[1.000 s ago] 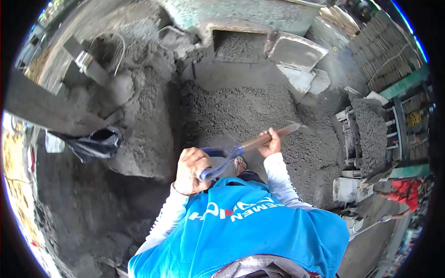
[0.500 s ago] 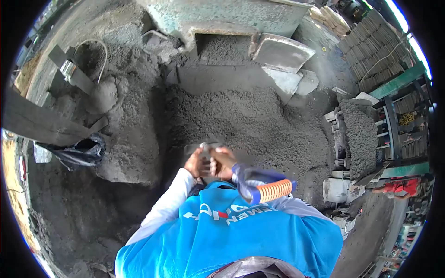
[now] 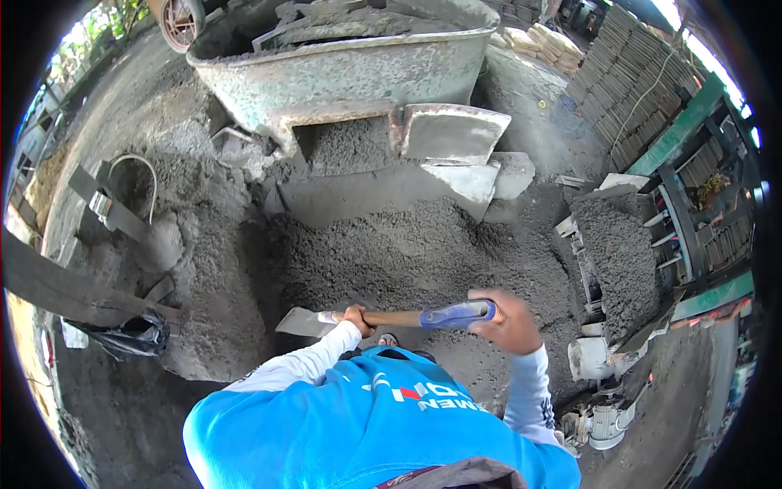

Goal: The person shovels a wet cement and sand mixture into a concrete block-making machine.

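Observation:
A shovel lies nearly level across the front of my body in the head view. Its flat grey blade points left, and its blue handle end points right. My left hand is wrapped round the wooden shaft close to the blade. At the far end my right hand, slightly blurred, is curled about the handle and covers its grip. Below and beyond the shovel spreads a heap of loose damp grey mix.
A large worn metal tub with a chute opening stands ahead. To the right is a grey-loaded hopper with a motor beside it. A post with a black plastic bag is on the left. Stacked boards stand farther back.
My right hand has moved from beside my left hand to the handle end. The shovel has swung level across my body. The view has tilted up, showing more of the tub.

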`<act>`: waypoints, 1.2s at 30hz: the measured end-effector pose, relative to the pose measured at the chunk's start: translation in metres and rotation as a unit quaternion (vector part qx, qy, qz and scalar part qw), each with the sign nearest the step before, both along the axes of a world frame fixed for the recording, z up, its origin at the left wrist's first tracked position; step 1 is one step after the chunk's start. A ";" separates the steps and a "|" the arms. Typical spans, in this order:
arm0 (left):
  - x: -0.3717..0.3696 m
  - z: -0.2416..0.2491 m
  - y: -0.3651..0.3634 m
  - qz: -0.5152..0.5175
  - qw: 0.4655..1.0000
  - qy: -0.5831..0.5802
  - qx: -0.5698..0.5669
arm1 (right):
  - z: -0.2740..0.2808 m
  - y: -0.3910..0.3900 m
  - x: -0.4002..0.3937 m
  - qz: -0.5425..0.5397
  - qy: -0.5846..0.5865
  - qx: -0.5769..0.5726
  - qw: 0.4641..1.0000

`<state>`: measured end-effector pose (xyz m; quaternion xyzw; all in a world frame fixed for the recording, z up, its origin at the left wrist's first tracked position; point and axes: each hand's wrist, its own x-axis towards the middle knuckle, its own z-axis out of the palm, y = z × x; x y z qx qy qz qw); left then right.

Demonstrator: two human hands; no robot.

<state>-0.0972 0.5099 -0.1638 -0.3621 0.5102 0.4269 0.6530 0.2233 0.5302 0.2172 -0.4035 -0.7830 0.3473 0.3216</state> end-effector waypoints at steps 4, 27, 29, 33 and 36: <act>0.032 0.024 0.050 -0.071 0.997 0.019 0.003 | -0.018 -0.029 0.048 -0.106 -0.119 -0.057 0.986; -0.013 0.068 0.319 -0.232 0.949 0.124 0.173 | -0.158 -0.025 -0.076 -0.369 0.564 -0.498 0.546; -0.075 0.079 0.403 -0.298 0.900 0.210 0.238 | -0.139 0.049 -0.154 -0.332 0.595 -0.494 0.541; -0.213 0.078 0.565 -0.311 0.903 0.167 0.244 | -0.137 0.169 -0.288 -0.214 0.678 -0.461 0.531; -0.243 0.053 0.590 -0.302 0.850 0.304 0.306 | -0.193 0.204 -0.325 -0.249 0.643 -0.512 0.512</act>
